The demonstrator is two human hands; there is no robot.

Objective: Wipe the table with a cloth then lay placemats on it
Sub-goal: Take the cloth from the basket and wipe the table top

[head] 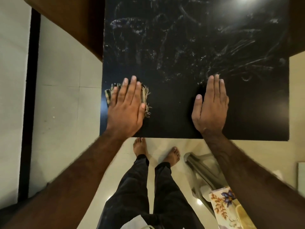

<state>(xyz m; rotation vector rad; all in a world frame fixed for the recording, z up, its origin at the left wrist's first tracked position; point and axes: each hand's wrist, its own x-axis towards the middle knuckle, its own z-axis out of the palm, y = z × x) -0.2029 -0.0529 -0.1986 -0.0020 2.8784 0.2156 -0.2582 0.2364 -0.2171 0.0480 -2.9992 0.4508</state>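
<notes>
The wiping step is in hand. The person's left hand lies flat, palm down, on a small folded cloth at about 8 o'clock on the dark counter, close to its left edge; the grip here is not a pinch at all, the fingers lying straight and close together, pressing the cloth onto the surface. Its frayed fringe pokes out on the thumb side, and a checked corner shows at the little-finger side. The right hand rests flat and bare at about 5 o'clock, fingers extended and together, holding nothing and seemingly steadying the body. Pale swirled smears cover the counter from 10 o'clock round to 2 o'clock, while the strip nearest the person looks plain and dark, so the wiping appears only partly done. The next move would seem to call for sliding the cloth under firm, even pressure up toward 12 o'clock and across to the right, overlapping passes so the streaks go. No placemat lies on the counter; a floral patterned item at 5 o'clock, below the counter's edge, may be one, though that cannot be told for sure.
</notes>
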